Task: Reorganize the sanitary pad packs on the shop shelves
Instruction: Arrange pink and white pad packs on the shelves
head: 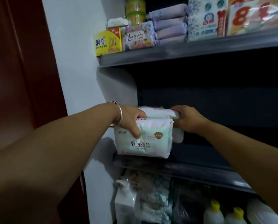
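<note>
A: Start with the front pad pack (144,139). Where do you have it?

B: It stands at the left end of the middle shelf (199,171), right at the front lip. Your left hand (131,120) grips its top left corner, thumb curled down over the face. A second pack (157,113) sits just behind it and a little higher, and your right hand (186,118) is clenched around that one's right end.

A: What could go wrong from here?

B: The front pack's bottom edge looks to be at the shelf's very edge, so a tug toward you would likely tip it off onto the goods below it. The wrappers look soft and slick; squeeze only a corner and the pack may sag or slip out. Pushing the rear pack back could also drag its neighbour askew, since the two are touching.

A: Any writing you can read?

B: The front pack shows large Chinese characters, roughly "甄选蚕丝", and a brown badge; the smaller print is too blurred. Above the pack, on the upper shelf (183,53), a yellow box (108,42) reads "浪奇", a floral pack (137,37) beside it says "Lavender", and far to the right a wrapper (251,16) carries a big red "8".
</note>
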The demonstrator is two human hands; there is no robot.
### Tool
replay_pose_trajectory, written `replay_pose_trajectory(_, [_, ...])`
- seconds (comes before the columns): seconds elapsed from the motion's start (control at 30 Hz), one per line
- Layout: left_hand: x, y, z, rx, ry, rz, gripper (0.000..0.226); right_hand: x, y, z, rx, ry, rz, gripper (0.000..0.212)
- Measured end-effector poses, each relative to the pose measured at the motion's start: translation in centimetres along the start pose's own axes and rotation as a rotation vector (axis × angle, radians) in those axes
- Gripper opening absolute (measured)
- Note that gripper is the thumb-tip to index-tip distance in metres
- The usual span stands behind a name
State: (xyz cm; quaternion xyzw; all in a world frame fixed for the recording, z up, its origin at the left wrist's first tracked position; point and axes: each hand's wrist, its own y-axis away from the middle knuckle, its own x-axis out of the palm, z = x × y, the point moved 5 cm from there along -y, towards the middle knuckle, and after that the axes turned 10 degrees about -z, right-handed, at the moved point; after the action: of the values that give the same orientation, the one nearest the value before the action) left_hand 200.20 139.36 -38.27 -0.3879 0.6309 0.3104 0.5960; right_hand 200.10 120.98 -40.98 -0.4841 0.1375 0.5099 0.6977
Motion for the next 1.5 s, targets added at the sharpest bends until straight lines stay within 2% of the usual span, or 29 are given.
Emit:
replay_pose_trajectory(0.27, [1.8, -7.2, 3.9, 0.003, -0.026, 0.028, 0.047, 4.7, -5.9, -2.5, -0.038, 0.138, 0.039, 0.042])
replay_pose_trajectory(0.47, [3.3, -10.2, 6.9, -0.016, -0.017, 0.034, 0.044, 8.8, -9.2, -4.2, 0.006, 0.086, 0.053, 0.051])
replay_pose_trajectory(0.53, [4.0, -10.9, 7.7, -0.023, -0.042, 0.038, 0.051, 9.9, -9.9, -4.8, 0.006, 0.051, 0.028, 0.05])
replay_pose_trajectory(0.63, [4.7, -11.7, 8.7, -0.032, -0.125, 0.038, 0.079, 11.7, -10.5, -5.4, 0.002, 0.077, 0.037, 0.047])
replay_pose_trajectory(0.7, [4.9, -12.1, 9.2, -0.041, -0.147, 0.035, 0.086, 12.6, -11.0, -5.6, -0.006, 0.109, 0.037, 0.048])
replay_pose_trajectory(0.83, [5.0, -12.7, 9.4, -0.041, -0.159, 0.04, 0.086, 13.0, -12.0, -6.3, 0.042, 0.154, 0.0, 0.061])
replay_pose_trajectory(0.97, [5.1, -13.0, 9.6, -0.049, -0.146, 0.038, 0.086, 13.0, -12.0, -6.4, 0.025, 0.134, -0.064, 0.044])
replay_pose_trajectory(1.13, [5.2, -13.1, 9.7, -0.042, -0.123, 0.04, 0.082, 13.6, -12.0, -6.7, 0.033, 0.156, -0.07, 0.038])
replay_pose_trajectory(1.2, [4.9, -12.9, 9.6, -0.031, -0.125, 0.041, 0.078, 13.2, -11.8, -6.7, 0.059, 0.139, -0.037, 0.051])
replay_pose_trajectory(1.27, [4.5, -12.7, 9.5, -0.03, -0.135, 0.04, 0.076, 12.5, -11.2, -6.9, 0.141, -0.039, -0.004, 0.069])
replay_pose_trajectory(1.33, [4.2, -12.6, 9.4, -0.034, -0.138, 0.038, 0.075, 11.9, -10.4, -7.3, 0.203, -0.157, 0.027, 0.079])
replay_pose_trajectory(1.4, [4.2, -12.6, 9.1, -0.035, -0.126, 0.039, 0.074, 11.8, -9.8, -7.7, 0.215, -0.108, 0.073, 0.075])
replay_pose_trajectory(1.5, [4.6, -12.7, 8.3, -0.019, -0.116, 0.031, 0.076, 11.6, -8.9, -8.1, 0.193, 0.049, 0.096, 0.055])
